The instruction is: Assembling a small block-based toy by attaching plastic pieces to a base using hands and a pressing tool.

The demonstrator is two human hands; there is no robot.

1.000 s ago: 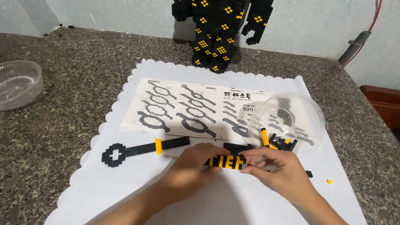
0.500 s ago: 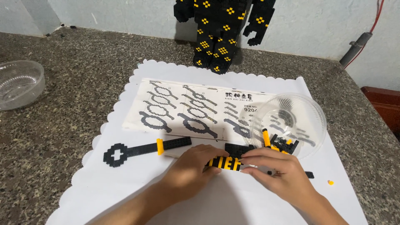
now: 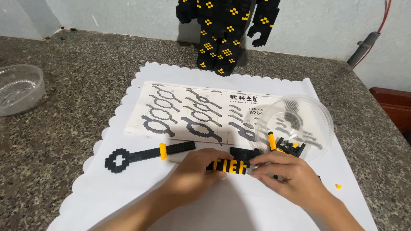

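Centrally, left hand [image 3: 192,175] and right hand [image 3: 287,177] pinching a black-and-yellow brick strip [image 3: 227,166], fingers narrow around it, white instruction sheet [image 3: 188,113] above, clear bowl [image 3: 317,115] right of centre.

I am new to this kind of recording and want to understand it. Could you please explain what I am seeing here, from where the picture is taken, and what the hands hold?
There is no machine here. A camera worn on a person's head looks down at their own two bare hands. The left hand and the right hand together hold a small black and yellow brick strip. They work on a white scalloped mat on a speckled stone counter. On the mat lie a printed instruction sheet, a finished black key-shaped brick piece and a clear bowl with loose bricks. Another clear bowl stands far left, and a black and yellow brick figure stands by the wall.
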